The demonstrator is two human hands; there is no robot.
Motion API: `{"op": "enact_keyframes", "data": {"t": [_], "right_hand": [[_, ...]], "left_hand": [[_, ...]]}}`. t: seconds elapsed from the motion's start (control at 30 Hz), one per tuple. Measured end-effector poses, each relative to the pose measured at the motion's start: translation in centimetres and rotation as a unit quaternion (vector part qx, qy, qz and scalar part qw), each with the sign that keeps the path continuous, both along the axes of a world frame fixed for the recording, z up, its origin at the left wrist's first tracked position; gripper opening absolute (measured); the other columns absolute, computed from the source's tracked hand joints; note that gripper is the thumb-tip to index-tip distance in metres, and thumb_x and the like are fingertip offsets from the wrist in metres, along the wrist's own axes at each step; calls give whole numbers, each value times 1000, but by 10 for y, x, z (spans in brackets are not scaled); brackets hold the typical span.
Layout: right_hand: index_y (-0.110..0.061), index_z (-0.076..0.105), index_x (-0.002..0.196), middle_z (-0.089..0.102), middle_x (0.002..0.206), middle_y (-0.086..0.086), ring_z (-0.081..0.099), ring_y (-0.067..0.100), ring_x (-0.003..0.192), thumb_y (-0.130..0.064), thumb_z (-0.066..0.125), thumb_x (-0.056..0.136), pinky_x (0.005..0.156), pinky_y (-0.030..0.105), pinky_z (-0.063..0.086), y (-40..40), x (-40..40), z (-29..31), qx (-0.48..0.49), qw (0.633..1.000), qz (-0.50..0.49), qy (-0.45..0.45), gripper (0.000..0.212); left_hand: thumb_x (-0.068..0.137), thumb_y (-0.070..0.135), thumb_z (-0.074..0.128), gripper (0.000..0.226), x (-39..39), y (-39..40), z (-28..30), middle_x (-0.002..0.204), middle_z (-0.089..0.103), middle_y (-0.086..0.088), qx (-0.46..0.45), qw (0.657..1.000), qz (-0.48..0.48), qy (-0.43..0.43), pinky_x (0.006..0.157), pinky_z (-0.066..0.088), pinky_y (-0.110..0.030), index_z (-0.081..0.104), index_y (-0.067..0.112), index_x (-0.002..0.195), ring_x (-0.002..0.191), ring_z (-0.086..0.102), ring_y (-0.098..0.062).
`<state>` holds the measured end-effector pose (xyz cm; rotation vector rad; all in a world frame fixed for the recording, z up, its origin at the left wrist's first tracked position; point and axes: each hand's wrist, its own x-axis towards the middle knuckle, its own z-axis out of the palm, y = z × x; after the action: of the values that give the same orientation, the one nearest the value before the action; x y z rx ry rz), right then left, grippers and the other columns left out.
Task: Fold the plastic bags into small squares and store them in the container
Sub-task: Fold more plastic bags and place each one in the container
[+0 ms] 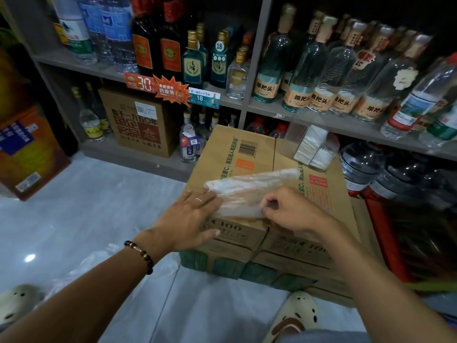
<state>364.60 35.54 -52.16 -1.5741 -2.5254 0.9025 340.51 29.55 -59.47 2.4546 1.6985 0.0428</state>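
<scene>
My left hand point(190, 219) lies flat, fingers straight, pinning the plastic bag point(249, 191) on the cardboard box point(247, 154). My right hand point(286, 211) pinches the bag's near edge: folding underway, I judge. Next: crease over, then reach the clear container point(309, 144), far right.

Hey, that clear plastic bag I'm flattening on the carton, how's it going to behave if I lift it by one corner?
The plastic bag looks thin and see-through, so it would likely droop limp. It probably weighs almost nothing. Its glossy film may slide on the cardboard carton, which is perhaps why the left hand presses it flat while the right hand pinches its near edge.
</scene>
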Motion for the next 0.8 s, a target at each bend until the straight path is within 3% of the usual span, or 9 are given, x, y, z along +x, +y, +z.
{"op": "enact_keyframes", "data": {"t": [0.1,0.2,0.33,0.47,0.6,0.7,0.77,0.8], "right_hand": [[-20,71,80,70,84,-8,64,7,80,-10,63,90,72,23,51,6,-8,7,-17,999,22,-21,16],[-16,71,81,70,83,-1,64,16,82,-13,60,90,77,35,54,21,-21,6,63,997,15,-49,14],[-21,67,82,66,86,-3,59,21,88,-17,55,92,88,43,47,35,-45,-6,163,982,-16,-99,16],[-23,64,88,64,94,-2,58,22,94,-22,59,92,89,40,36,45,-60,-18,141,979,-32,-146,6],[-29,63,95,64,101,-4,56,18,99,-29,70,87,95,39,36,50,-65,-25,99,982,-44,-154,10],[-30,61,94,65,104,-4,53,17,96,-30,70,86,90,37,37,52,-63,-27,102,984,-46,-141,13],[-31,59,93,64,105,-3,51,17,95,-30,71,86,89,36,38,53,-60,-28,97,985,-46,-136,14],[-31,59,93,64,105,-4,52,17,95,-29,71,85,92,36,41,53,-60,-28,92,986,-48,-130,15]], "left_hand": [[81,71,23,88,-13,-6,-6,164,4,-2,13,999,-24,29,117,-9,-35,14,24,155,151,-3,-20],[90,61,45,73,-17,-5,1,164,0,-3,13,997,-51,49,117,-10,-35,29,23,149,151,-5,-22],[90,60,44,80,-22,-3,5,164,-1,0,1,996,-59,70,120,-7,-36,12,25,155,150,-9,-18],[81,70,30,84,-29,-3,-1,163,10,-1,15,997,-65,41,122,-3,-39,15,30,153,151,-4,-19],[80,76,34,82,-31,-4,-7,158,27,-4,39,996,-36,-73,122,14,-47,44,26,143,150,13,-21],[75,83,46,74,-22,-3,-11,150,41,-1,44,952,114,-281,114,32,-46,71,25,114,142,30,-16],[76,68,62,40,-7,1,-12,149,41,3,20,896,213,-388,117,27,-46,74,32,89,144,24,-14],[80,55,68,22,1,4,-13,149,41,3,26,886,239,-397,118,23,-48,70,33,78,145,22,-15]]}}
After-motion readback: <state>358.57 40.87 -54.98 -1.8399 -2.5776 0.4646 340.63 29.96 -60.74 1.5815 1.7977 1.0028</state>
